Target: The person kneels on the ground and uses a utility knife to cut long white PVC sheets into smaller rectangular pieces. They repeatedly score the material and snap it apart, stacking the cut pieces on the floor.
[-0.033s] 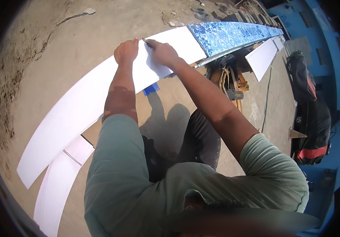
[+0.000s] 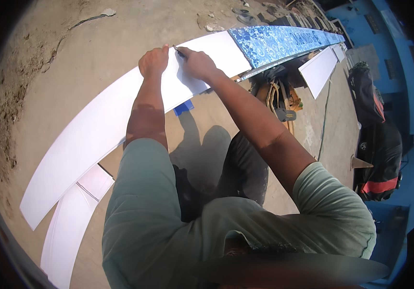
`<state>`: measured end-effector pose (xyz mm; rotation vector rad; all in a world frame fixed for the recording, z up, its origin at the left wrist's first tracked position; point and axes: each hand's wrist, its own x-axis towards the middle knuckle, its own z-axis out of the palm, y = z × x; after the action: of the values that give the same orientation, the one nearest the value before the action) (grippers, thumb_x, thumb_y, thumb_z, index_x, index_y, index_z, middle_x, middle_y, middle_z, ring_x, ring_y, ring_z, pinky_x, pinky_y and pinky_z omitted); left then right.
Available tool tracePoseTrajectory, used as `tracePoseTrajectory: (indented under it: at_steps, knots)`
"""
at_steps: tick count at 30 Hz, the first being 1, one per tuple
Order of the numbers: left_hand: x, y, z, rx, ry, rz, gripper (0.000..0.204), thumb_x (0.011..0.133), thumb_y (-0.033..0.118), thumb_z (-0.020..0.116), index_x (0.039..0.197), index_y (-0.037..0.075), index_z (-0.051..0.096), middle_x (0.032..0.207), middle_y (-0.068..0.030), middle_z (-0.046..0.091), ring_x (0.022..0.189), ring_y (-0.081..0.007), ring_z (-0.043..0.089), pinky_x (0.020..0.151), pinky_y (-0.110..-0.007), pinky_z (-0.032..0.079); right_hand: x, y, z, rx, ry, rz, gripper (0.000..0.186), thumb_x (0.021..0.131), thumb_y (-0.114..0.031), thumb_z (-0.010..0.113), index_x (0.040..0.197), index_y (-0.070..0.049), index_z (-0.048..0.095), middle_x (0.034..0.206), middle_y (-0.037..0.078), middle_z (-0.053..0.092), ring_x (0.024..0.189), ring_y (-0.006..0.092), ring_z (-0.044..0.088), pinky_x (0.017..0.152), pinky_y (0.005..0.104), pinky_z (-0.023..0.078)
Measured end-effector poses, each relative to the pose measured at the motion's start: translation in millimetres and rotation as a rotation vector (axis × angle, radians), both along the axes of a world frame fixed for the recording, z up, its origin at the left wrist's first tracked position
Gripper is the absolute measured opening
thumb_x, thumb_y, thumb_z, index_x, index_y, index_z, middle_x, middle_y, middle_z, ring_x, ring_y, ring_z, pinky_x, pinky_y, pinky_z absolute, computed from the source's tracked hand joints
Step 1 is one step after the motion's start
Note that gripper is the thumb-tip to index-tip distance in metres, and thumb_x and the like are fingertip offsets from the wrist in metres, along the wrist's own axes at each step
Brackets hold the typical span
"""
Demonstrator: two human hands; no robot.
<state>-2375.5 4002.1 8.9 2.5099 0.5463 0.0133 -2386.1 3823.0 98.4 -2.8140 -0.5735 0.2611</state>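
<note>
Seen from above the person's head, both bare arms reach forward over a long white panel (image 2: 120, 125) lying on the sandy ground (image 2: 62, 53). The right hand (image 2: 196, 62) is closed around a thin dark tool (image 2: 178, 50), too small to tell whether it is a pencil or a blade, with its tip on the panel near the far edge. The left hand (image 2: 154, 60) is just beside it, fingers curled and pressed down on the panel, gripping nothing. The panel runs from the lower left, where its end lies near the person's left side, up toward the right. At its right end it meets a blue patterned panel (image 2: 284, 41), which continues toward the upper right. A second white panel (image 2: 72, 226) lies alongside the first at the lower left. A small blue piece (image 2: 184, 107) lies on the ground just under the panel's near edge, below the hands. To the right are a cluster of tools with yellow rope (image 2: 276, 98), another white board (image 2: 318, 70), and dark bags (image 2: 377, 154) with red trim against a blue wall (image 2: 389, 29).
</note>
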Motion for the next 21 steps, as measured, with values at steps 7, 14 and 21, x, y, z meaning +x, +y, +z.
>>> tracePoseTrajectory:
  at_steps: [7, 14, 21]
  knots:
    - [6, 2, 3, -0.044, -0.036, 0.004, 0.075, 0.120, 0.064, 0.041, 0.115, 0.007, 0.090, 0.115, -0.0244, 0.086, 0.115, -0.0436, 0.082, 0.102, -0.057, 0.062, 28, 26, 14, -0.156, 0.022, 0.099, 0.059, 0.105, -0.015, 0.052, 0.163, -0.015, 0.066, 0.119, 0.024, 0.085, 0.099, 0.0386, 0.086, 0.086, 0.0495, 0.068]
    - [5, -1, 3, -0.034, 0.000, 0.032, 0.071, 0.120, 0.062, 0.045, 0.113, 0.009, 0.091, 0.114, -0.0179, 0.087, 0.113, -0.0392, 0.082, 0.099, -0.053, 0.062, 23, 41, 46, -0.323, 0.231, 0.088, 0.060, 0.102, -0.007, 0.044, 0.158, -0.006, 0.066, 0.110, 0.023, 0.086, 0.081, 0.0323, 0.084, 0.072, 0.0440, 0.068]
    - [8, -7, 5, -0.057, 0.029, 0.022, 0.071, 0.120, 0.065, 0.045, 0.118, 0.010, 0.090, 0.119, -0.0173, 0.087, 0.117, -0.0378, 0.082, 0.102, -0.052, 0.061, -5, 11, 51, -0.379, 0.287, 0.122, 0.063, 0.103, -0.007, 0.045, 0.163, -0.007, 0.063, 0.124, 0.022, 0.085, 0.089, 0.0326, 0.086, 0.075, 0.0446, 0.070]
